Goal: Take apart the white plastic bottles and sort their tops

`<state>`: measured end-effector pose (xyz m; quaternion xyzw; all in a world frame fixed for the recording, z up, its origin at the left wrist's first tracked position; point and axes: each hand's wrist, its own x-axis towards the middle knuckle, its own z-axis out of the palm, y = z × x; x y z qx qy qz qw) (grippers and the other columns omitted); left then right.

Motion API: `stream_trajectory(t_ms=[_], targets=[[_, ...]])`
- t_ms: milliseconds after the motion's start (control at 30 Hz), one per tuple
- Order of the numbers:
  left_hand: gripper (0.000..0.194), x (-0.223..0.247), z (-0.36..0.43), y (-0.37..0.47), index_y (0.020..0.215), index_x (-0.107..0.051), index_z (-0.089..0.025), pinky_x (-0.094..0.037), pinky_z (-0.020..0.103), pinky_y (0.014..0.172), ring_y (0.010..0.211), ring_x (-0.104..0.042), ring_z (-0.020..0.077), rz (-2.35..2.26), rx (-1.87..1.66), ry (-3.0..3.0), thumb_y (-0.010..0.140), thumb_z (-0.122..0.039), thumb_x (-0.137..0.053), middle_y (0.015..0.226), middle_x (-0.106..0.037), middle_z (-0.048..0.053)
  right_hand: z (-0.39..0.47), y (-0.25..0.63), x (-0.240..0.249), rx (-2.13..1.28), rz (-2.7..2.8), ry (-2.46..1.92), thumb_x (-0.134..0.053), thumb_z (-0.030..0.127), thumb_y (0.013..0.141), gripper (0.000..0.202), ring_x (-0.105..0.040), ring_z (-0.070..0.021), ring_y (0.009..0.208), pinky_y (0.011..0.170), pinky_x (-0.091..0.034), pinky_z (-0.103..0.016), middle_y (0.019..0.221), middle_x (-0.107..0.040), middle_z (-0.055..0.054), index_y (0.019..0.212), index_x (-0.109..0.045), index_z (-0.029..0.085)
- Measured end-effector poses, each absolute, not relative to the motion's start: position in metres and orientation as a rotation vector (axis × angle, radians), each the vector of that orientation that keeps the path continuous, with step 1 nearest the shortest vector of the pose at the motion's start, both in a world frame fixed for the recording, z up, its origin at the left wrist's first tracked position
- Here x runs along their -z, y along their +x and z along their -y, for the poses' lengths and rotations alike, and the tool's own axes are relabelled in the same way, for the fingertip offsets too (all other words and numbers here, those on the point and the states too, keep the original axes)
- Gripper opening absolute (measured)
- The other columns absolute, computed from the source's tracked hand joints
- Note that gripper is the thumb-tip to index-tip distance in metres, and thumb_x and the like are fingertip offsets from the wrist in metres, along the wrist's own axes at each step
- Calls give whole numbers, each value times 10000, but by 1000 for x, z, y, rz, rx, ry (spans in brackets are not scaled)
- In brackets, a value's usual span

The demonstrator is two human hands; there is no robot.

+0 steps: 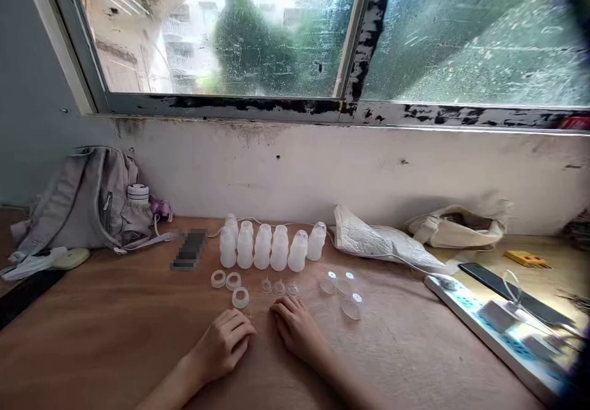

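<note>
My left hand [225, 341] rests on the table, its fingers curled together and nothing visible in them. Just beyond it lie three white screw rings [240, 298]. My right hand [297, 329] lies on the table with its fingers loosely extended and a little bent, holding nothing. Its fingertips are close to three clear silicone nipples [279, 287] in a row; whether they touch one is unclear. To the right of that hand are three transparent dome caps [351, 307]. Several frosted baby bottles [262, 247] stand upright in a row behind these parts.
A grey backpack [87, 201] leans by the wall at left, near a blurred dark item [189, 250]. A white padded pouch [385, 241] and a cream bag [456, 225] lie at back right. A power strip [488, 330] with chargers and a phone [507, 290] occupy the right side.
</note>
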<state>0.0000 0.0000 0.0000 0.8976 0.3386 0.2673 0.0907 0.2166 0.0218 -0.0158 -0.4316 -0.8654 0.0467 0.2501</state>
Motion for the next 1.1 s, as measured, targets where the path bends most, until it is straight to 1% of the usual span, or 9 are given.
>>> stream_trajectory(t_ms=[267, 433, 667, 767, 800, 867, 967, 1033, 1100], targets=[[175, -9, 0, 3, 860, -568, -196, -417, 277, 727, 815, -521, 165, -1008, -711, 2708, 786, -100, -441, 837, -591, 35, -21, 214, 11, -120, 2334, -1152, -407, 89, 812, 199, -502, -184, 825, 744, -402, -324, 872, -558, -55, 922, -533, 196], [167, -11, 2, 3, 910, -548, -180, -404, 293, 731, 808, -503, 168, -1031, -769, 2749, 805, -134, -427, 881, -564, 56, -17, 214, 9, -53, 2261, -1104, -395, 68, 785, 245, -485, -196, 841, 740, -398, -339, 910, -539, -79, 973, -510, 174], [137, -10, 4, 2, 888, -535, -177, -401, 294, 722, 795, -494, 170, -1061, -785, 2773, 795, -154, -437, 863, -555, 51, -12, 211, 12, 22, 2238, -1072, -403, 39, 712, 223, -464, -189, 779, 691, -398, -328, 858, -502, -71, 852, -520, 166], [127, -8, 3, 5, 853, -552, -181, -399, 303, 744, 811, -500, 173, -1108, -785, 2800, 795, -164, -440, 865, -561, 50, -15, 211, 15, 18, 2179, -1124, -395, 51, 728, 205, -471, -187, 775, 693, -406, -325, 848, -501, -63, 837, -515, 178], [141, -7, 2, 5, 868, -557, -181, -394, 316, 765, 839, -500, 180, -1163, -803, 2802, 800, -169, -435, 891, -564, 56, -17, 212, 16, 8, 2122, -1164, -389, 62, 743, 203, -476, -186, 777, 696, -412, -323, 841, -500, -62, 859, -507, 180], [217, -4, -2, 4, 990, -546, -184, -372, 353, 820, 934, -487, 206, -1338, -854, 2792, 814, -185, -421, 1000, -557, 79, -22, 214, 17, -13, 1959, -1255, -378, 94, 770, 228, -487, -184, 777, 689, -428, -315, 838, -492, -61, 959, -473, 178], [389, 1, -9, -1, 1210, -427, -199, -339, 401, 871, 1078, -425, 249, -1600, -895, 2783, 824, -241, -424, 1190, -485, 110, -32, 221, 20, 12, 1781, -1373, -398, 144, 766, 373, -495, -198, 812, 700, -445, -334, 899, -475, -75, 1137, -367, 170], [414, 5, -12, -5, 1230, -412, -216, -334, 421, 874, 1115, -400, 266, -1681, -871, 2791, 822, -280, -436, 1234, -459, 111, -39, 226, 23, 60, 1766, -1467, -420, 171, 754, 439, -492, -215, 849, 722, -441, -363, 932, -464, -84, 1185, -337, 173], [345, 7, -13, -6, 1157, -481, -226, -335, 435, 872, 1122, -395, 271, -1692, -840, 2787, 821, -290, -440, 1227, -468, 105, -45, 231, 26, 79, 1793, -1565, -441, 204, 754, 404, -495, -228, 858, 721, -438, -372, 921, -465, -88, 1154, -387, 172]])
